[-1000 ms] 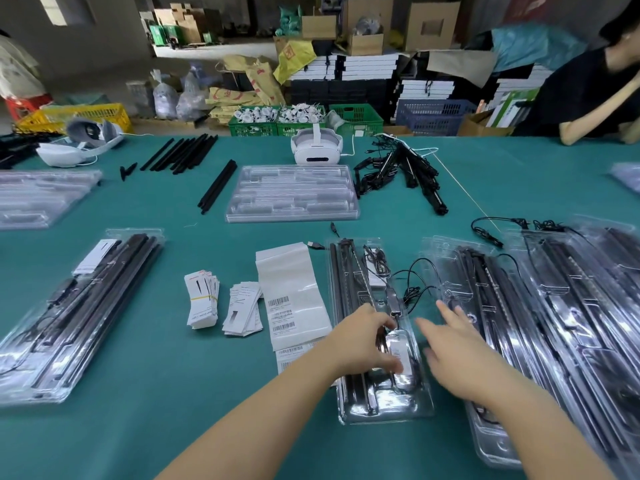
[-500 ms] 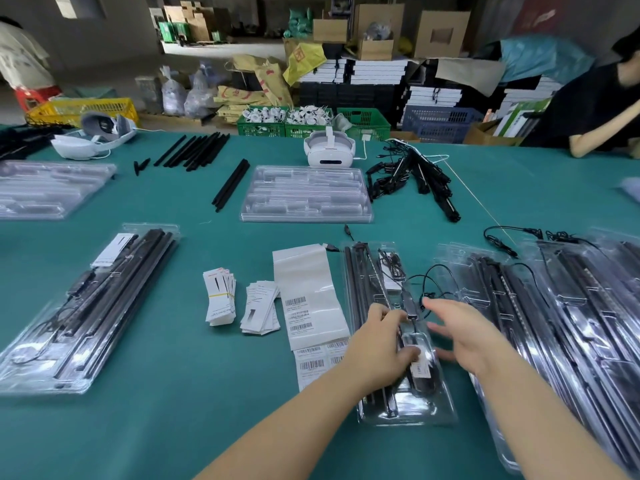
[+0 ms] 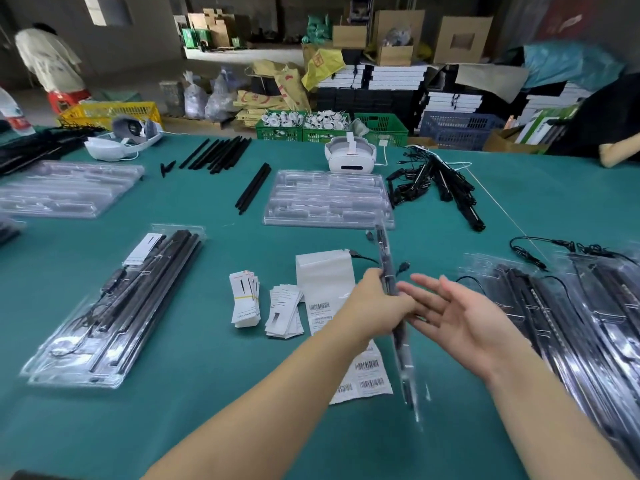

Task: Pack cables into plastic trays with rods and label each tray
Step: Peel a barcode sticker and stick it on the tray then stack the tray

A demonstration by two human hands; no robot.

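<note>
The broad teal cloth-covered table (image 3: pixel 173 393) was laid out like a line: everything sat within arm's reach so each tray could be filled, closed and tagged in turn. On the right lay an overlapping spread of packed clear plastic trays (image 3: pixel 571 323), black rods and cables inside, probably parked there as done or near-done work. On the left sat one more filled clear tray with a white card on its top corner (image 3: pixel 114 306), set apart from the rest. Farther back, a stack of empty clear moulded trays (image 3: pixel 329 199) waited as stock, with a loose pair of long black rods (image 3: pixel 252 188) just beside it and a tangled heap of black cables (image 3: pixel 433 181) on its other side.

And there was the tray in play! The clear plastic tray loaded with black rods (image 3: pixel 391 292) was up off the table, turned on edge so it showed only as a thin blurred sliver; it looked closed, though the blur made that hard to confirm. The left hand (image 3: pixel 374 306) gripped it around the middle, fingers curled about it, likely to flip or shift it. The right hand (image 3: pixel 450 310) hovered just beside it, palm up, fingers straight and spread, holding nothing, seemingly ready to steady it.

Below lay the long white strip of barcode labels (image 3: pixel 332 292), with two small bundles of white printed cards (image 3: pixel 263 303) alongside, handy for labelling.
</note>
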